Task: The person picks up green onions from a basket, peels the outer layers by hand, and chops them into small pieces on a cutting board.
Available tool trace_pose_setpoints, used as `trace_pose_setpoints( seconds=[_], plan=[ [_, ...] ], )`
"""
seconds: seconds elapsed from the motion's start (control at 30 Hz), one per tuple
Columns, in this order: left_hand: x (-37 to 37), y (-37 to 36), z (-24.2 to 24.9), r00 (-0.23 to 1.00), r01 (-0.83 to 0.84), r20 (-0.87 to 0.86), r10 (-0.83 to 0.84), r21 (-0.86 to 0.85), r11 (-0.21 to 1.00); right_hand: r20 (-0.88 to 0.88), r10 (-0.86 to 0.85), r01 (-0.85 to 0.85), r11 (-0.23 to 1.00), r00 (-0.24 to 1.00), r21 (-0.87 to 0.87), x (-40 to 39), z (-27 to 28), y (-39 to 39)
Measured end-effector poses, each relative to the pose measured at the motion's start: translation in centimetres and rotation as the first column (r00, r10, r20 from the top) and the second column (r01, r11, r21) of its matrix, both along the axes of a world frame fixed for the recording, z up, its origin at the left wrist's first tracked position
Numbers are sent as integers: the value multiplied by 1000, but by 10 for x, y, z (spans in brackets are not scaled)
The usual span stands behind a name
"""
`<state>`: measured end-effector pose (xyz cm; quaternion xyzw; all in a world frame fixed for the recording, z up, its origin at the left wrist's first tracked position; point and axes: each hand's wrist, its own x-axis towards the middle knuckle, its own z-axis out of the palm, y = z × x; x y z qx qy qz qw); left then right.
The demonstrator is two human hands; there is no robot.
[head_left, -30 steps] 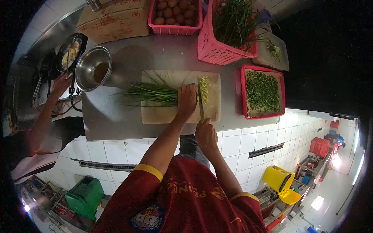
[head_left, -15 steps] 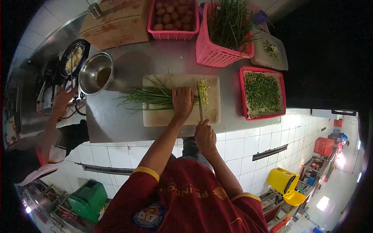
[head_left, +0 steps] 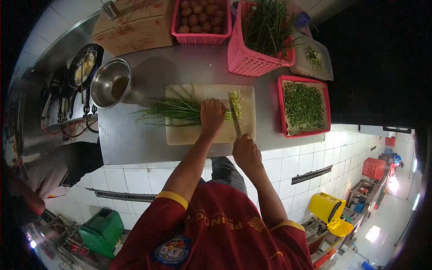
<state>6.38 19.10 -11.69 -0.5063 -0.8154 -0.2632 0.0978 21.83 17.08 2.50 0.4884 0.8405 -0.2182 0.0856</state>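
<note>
A bunch of green onions [head_left: 177,111] lies across the white cutting board [head_left: 189,136], its leafy ends hanging over the left side. Pressing down on the bunch near its cut end, my left hand [head_left: 213,116] has its fingers wrapped over the stalks. My right hand [head_left: 247,152] grips the handle of a knife [head_left: 235,118], whose blade points away from me just right of the bunch's cut end. Small chopped pieces of green onion [head_left: 236,102] are piled along the blade's right side. The knife handle is mostly hidden in my fist.
A steel bowl [head_left: 111,85] stands left of the board. Behind are a cardboard box [head_left: 135,29], an egg basket [head_left: 202,39] and a pink basket [head_left: 252,62] of greens. A red tray [head_left: 282,108] of chopped greens is right. Pans [head_left: 85,67] sit on the stove.
The knife has tilted, its handle shifting right and slightly away from me with my right hand. The other person's hand has left the pan at left. My left hand stays on the green onions.
</note>
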Motion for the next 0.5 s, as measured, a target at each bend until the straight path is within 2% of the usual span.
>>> trace_pose_setpoints(
  seconds=[0.1,0.2,0.3,0.33,0.43,0.5],
  plan=[
    [1,-1,2,999,-9,35,10,-37,999,53,-6,6,1000,999,3,-1,4,-7],
    [0,-4,11,994,26,104,-25,-5,1000,116,-93,108,986,989,-127,-6,3,-12],
    [-1,-1,8,993,21,117,-20,-5,1000,134,-74,82,995,988,-53,5,-31,-29],
    [-1,-1,8,992,24,122,-22,-10,1000,153,-122,139,985,981,-104,6,-39,-31],
    [1,-2,6,988,34,149,-29,-33,999,92,-203,216,962,975,-170,5,-61,-30],
    [-1,-1,5,985,43,167,-33,-54,998,19,-178,179,981,984,-76,2,-87,-24]
  ],
)
